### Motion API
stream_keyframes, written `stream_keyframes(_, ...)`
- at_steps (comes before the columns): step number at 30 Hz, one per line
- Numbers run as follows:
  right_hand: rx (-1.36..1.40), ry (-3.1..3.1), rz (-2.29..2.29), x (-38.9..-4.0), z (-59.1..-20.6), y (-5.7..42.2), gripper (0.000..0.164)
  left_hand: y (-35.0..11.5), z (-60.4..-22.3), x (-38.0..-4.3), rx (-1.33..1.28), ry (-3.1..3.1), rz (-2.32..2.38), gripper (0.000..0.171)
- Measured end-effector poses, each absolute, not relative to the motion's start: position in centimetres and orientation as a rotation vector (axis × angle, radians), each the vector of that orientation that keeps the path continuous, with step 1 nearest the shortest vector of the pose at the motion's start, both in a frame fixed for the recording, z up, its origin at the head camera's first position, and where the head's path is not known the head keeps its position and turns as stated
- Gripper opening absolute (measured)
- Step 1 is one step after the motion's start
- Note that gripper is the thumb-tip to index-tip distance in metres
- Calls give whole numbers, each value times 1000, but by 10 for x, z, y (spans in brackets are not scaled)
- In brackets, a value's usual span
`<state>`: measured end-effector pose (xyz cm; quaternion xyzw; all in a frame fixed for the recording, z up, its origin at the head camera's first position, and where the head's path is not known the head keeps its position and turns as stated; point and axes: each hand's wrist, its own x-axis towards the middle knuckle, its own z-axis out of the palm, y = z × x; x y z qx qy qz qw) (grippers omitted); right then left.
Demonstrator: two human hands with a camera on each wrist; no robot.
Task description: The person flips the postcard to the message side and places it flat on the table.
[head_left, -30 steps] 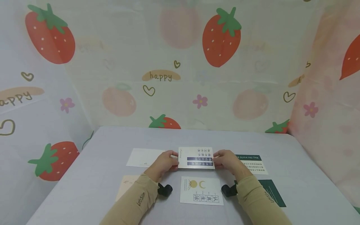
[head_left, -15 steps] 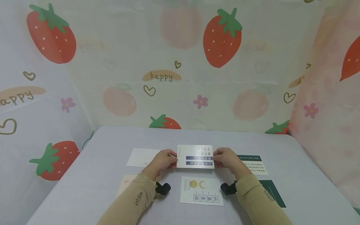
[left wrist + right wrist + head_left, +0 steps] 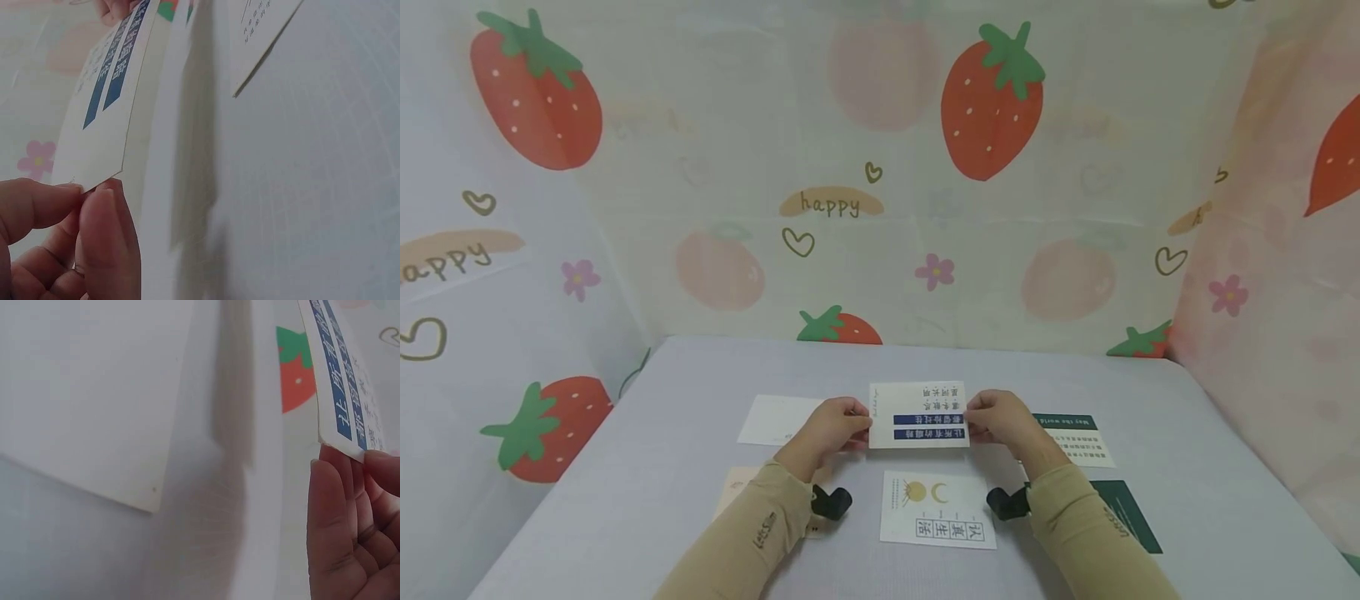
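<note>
Above the middle of the table, a white postcard point(image 3: 917, 404) with dark blue bars of printed characters is held up, its printed face toward the head camera. My left hand point(image 3: 835, 429) pinches its left edge between thumb and fingers; in the left wrist view the thumb and fingertips meet at a corner of the postcard point(image 3: 94, 150). At the opposite edge, my right hand point(image 3: 998, 421) pinches the postcard too, near a corner in the right wrist view. A shadow lies on the table beneath it. Closer to me, a white card with a gold sun and moon point(image 3: 936, 529) lies flat.
Left on the white table point(image 3: 820, 367) lie a plain white card point(image 3: 775, 417) and a beige card point(image 3: 737, 483), partly covered by my left arm. On the right are a green-and-white card point(image 3: 1082, 446) and a dark green card point(image 3: 1127, 512). A strawberry-print curtain point(image 3: 880, 275) hangs behind.
Both hands have raised the postcard slightly and shifted it a little left. It tilts up more toward the head camera, and its print reads clearly. The cards on the table stay put.
</note>
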<state>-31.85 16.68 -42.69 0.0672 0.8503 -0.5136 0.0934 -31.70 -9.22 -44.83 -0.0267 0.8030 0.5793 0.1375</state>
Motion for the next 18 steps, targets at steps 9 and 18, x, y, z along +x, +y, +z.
stream_keyframes(9, 216, 2530, -1525, -319, -427, 168, 7, -93, -443, -314, -38, 2356, 1668, 7)
stream_keyframes(18, 213, 2517, -1543, -317, -422, 169, 6, -98, -436, -312, -44, 2361, 1680, 9)
